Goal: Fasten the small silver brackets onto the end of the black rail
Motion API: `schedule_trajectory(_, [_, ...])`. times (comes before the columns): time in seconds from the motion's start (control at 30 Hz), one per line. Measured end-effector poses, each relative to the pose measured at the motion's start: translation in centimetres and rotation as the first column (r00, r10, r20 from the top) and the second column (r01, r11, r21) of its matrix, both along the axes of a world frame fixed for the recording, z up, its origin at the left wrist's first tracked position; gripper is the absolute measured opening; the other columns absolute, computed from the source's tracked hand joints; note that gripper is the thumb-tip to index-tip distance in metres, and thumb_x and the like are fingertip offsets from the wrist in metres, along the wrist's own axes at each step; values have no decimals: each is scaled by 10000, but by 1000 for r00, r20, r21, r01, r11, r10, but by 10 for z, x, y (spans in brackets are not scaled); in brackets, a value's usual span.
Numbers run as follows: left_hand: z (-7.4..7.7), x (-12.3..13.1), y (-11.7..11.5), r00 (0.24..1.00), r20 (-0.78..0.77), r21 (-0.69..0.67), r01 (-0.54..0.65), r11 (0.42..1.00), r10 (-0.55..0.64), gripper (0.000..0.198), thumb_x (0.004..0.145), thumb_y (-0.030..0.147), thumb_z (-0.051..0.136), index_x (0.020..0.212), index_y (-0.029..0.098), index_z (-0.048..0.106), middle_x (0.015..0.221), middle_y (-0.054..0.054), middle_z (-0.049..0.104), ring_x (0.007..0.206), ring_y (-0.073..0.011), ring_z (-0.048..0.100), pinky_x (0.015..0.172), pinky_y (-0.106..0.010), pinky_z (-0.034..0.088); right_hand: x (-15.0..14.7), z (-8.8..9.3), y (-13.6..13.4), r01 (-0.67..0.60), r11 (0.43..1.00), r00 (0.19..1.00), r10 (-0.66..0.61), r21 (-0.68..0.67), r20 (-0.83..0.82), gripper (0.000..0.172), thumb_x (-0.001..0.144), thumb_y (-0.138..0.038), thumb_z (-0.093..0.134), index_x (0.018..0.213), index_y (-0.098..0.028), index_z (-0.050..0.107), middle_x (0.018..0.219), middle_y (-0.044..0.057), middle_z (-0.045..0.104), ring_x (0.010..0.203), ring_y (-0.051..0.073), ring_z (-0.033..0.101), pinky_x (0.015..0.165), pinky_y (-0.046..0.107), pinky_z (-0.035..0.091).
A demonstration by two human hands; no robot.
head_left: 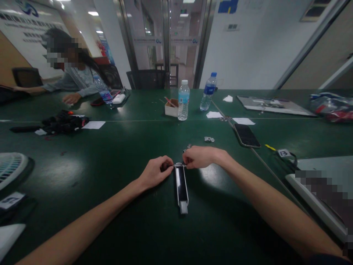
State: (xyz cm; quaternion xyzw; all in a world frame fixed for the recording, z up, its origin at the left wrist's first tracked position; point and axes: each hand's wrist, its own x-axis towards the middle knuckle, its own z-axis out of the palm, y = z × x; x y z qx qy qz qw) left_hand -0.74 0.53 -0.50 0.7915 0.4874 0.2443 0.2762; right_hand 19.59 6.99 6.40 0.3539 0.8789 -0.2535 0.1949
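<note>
A long narrow device (181, 186) with a pale frame, a dark glossy middle and a grey metal-like tab at its near end lies on the green table in front of me. Across its far end runs a thin light-coloured rod-like piece (179, 165). My left hand (154, 172) pinches the left end of that piece between thumb and forefinger. From the other side, my right hand (200, 157) has its fingers curled closed at the right end. My right fingertips partly hide the contact. Small metal parts (189, 146) lie just beyond my right hand.
A small metal bracket (209, 139) and a phone (246, 135) lie beyond my right arm. Water bottles (183, 101) and a small box (171, 108) stand ahead. A folded black umbrella (62, 123) rests on the left. Across the table at left sits a person (74, 79).
</note>
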Motion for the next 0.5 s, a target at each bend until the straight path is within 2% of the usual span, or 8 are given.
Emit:
schedule_trajectory(0.13, [-1,0,0,1000,6,7,1,1000,-1,133,866,250,554,949,162,610,838,-17,614,717,-157,568,627,-277,464,14,7,11,66,998,998,-66,21,-25,271,807,-315,588,1025,-163,643,971,52,652,828,177,593,667,283,417])
schedule_trajectory(0.3, [-3,-2,0,1000,26,-5,-11,1000,11,154,875,251,542,983,158,599,901,-36,625,772,-171,583,663,-293,483,43,16,29,256,927,965,-263,274,-14,281,819,-267,559,1063,-146,628,999,97,660,867,210,611,697,295,434])
schedule_trajectory(0.4, [-3,-2,0,999,29,1,-20,1000,20,157,870,237,535,990,156,595,904,-39,625,770,-174,584,663,-297,487,55,10,39,305,887,945,-326,346,3,276,816,-235,560,1065,-135,625,1040,121,657,927,231,614,735,299,439])
schedule_trajectory(0.5, [-1,-1,0,999,24,18,-34,999,34,146,859,224,531,969,155,597,864,-34,617,734,-170,574,639,-292,484,57,-2,46,311,868,943,-332,388,-13,270,804,-227,577,1053,-134,627,1055,125,656,955,239,613,750,299,442])
